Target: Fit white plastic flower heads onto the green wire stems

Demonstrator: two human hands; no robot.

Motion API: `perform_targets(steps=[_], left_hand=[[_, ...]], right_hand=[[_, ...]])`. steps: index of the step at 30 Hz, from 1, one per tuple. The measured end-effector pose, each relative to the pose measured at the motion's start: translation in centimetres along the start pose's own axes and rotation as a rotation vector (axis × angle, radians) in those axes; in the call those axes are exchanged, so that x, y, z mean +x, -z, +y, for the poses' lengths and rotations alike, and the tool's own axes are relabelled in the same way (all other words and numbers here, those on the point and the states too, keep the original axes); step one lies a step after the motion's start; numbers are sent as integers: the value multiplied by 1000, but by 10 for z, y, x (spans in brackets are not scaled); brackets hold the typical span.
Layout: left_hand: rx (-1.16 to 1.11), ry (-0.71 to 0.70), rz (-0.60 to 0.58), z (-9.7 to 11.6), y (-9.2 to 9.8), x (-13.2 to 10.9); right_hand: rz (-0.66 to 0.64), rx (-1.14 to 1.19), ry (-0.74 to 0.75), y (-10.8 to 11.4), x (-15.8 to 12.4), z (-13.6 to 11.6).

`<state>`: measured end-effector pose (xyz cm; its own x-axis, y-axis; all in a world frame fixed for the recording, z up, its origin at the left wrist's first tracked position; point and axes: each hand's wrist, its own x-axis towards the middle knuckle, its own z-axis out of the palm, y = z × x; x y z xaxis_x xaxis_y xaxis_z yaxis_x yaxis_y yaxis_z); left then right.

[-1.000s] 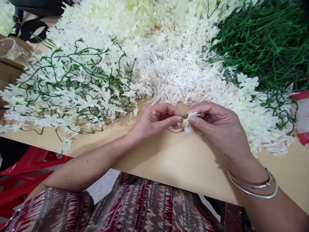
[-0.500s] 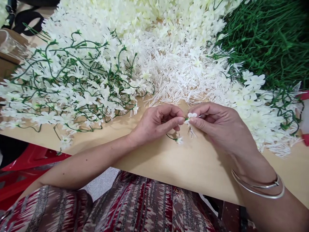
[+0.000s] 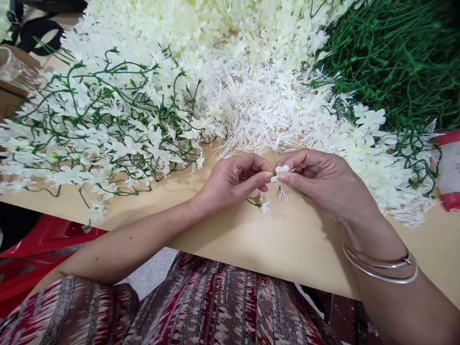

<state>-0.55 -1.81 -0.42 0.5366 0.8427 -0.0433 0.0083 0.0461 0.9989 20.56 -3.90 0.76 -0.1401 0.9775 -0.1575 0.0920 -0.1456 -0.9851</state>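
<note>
Above the table's near part, my two hands meet fingertip to fingertip. My left hand is closed in a pinch on a green artificial flower stem, most of it hidden by the fingers; a small white tip hangs below. Between thumb and forefinger, my right hand holds a white artificial flower against the stem's end. Thin white stamens dangle just under it. Behind the hands lies a heap of loose white stamens.
Assembled flower sprays cover the table on the left. Cream petals are piled at the back, and green stems at the back right. A red-and-clear container stands at the right edge. A red chair is below left.
The right hand and flower have shifted slightly left, closer to the left fingertips. Less green shows between the hands. The view has turned a little, bringing more of the red-and-clear container into sight.
</note>
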Motion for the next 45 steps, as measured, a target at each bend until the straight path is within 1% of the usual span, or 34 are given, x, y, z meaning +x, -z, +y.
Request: perform_targets(steps=[4,9,12,19,23,31,33,38,43,45], left_hand=[[-13,-29,16,0,1,1],[-51,-41,-11,-3,2,1],[-71,-41,-19,-4,2,1],[-55,-68,-16,-4,2,2],[-61,-52,-26,-4,3,3],[-65,-34,-12,0,2,4],[-72,-17,-10,2,3,4],[-102,2,-12,2,3,1],[-121,2,38,-1,1,-2],[-123,11,52,-1,0,-3]], right_hand=[[-31,51,14,3,4,3],[24,18,58,3,6,8],[22,32,58,4,5,10],[-25,-20,-2,6,2,2],[-45,-60,-24,5,-1,-4],[-62,-75,43,3,-2,-3],[-42,-86,52,2,-2,0],[58,-115,83,-4,-5,4],[178,-126,106,-17,-13,1],[205,-126,124,-22,-15,-1]])
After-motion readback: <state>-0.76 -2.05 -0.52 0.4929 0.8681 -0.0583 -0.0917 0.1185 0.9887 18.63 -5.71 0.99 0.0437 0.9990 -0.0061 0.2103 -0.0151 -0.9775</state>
